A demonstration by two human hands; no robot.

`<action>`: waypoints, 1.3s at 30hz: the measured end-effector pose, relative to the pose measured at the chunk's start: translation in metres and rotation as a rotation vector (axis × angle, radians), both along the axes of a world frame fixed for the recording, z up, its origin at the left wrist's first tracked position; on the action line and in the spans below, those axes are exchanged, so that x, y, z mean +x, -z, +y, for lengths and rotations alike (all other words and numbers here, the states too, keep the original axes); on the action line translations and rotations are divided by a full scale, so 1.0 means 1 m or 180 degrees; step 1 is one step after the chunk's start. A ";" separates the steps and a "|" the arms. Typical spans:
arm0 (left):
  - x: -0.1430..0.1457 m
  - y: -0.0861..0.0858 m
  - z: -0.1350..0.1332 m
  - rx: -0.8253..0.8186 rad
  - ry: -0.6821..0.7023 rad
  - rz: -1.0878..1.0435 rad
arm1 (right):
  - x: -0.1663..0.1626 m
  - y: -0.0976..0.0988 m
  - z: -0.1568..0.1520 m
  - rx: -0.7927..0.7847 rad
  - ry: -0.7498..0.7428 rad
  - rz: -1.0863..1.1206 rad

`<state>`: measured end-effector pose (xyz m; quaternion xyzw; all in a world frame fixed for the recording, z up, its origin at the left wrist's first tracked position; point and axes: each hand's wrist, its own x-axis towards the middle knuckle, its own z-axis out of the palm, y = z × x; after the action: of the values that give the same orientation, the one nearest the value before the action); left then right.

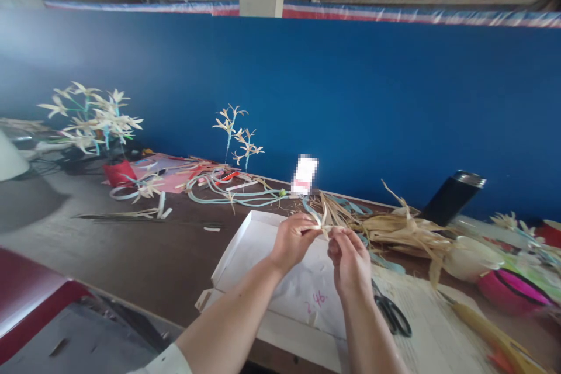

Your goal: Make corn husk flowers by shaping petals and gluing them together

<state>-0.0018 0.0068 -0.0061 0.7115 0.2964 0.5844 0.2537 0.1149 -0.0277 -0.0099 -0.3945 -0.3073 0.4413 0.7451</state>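
The small husk flower (325, 223) was pale straw in colour, a knot of thin dry strips with narrow petals fanning up and outward from a pinched middle. Its long axis ran roughly level from side to side, the loose petal tips pointing up and away from the person, toward the blue wall (350, 105). It was held in the air just above the far edge of the white tray (245, 245). There was one such flower in hand.

The left hand (293, 239) pinched the flower's left side between thumb and fingertips, the other fingers curled in. The right hand (348, 260) pinched its right side from below, the fingers bunched close; the exact grip was blurred, so it seemed to be thumb against forefinger.

One pile of dry husks (398, 228) lay just right of the tray, behind the hands. One pair of scissors (390, 311) with black handles lay beside the tray's right edge, near the right wrist. One dark flask (453, 196) lay tilted beyond the husks. Left of the tray and farther back stood two finished sprays of pale flowers: a small spray (236, 134) and a fuller bunch (94, 120) rising from a red pot (118, 171). Pale green cords (228, 190) coiled behind the tray's far left corner.
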 end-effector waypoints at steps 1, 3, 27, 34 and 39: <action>0.000 0.000 0.000 -0.0015 -0.0003 0.0024 | 0.000 0.000 0.000 -0.0015 -0.0004 0.0010; 0.000 -0.001 0.000 -0.0040 -0.0010 0.0104 | 0.001 -0.001 0.000 -0.0033 -0.0006 0.0007; -0.004 -0.004 -0.001 -0.0007 0.0166 0.0850 | 0.003 -0.007 -0.003 -0.0116 -0.0055 -0.0152; -0.004 -0.004 -0.001 -0.0071 0.0373 0.0579 | -0.004 -0.016 -0.008 -0.0154 -0.0029 -0.0292; -0.004 -0.004 -0.002 0.0035 0.0416 0.0526 | -0.005 -0.017 -0.010 -0.0122 -0.0044 -0.0271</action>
<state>-0.0061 0.0048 -0.0018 0.7765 0.2660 0.5075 0.2621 0.1094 -0.0382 0.0073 -0.4250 -0.3329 0.4351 0.7206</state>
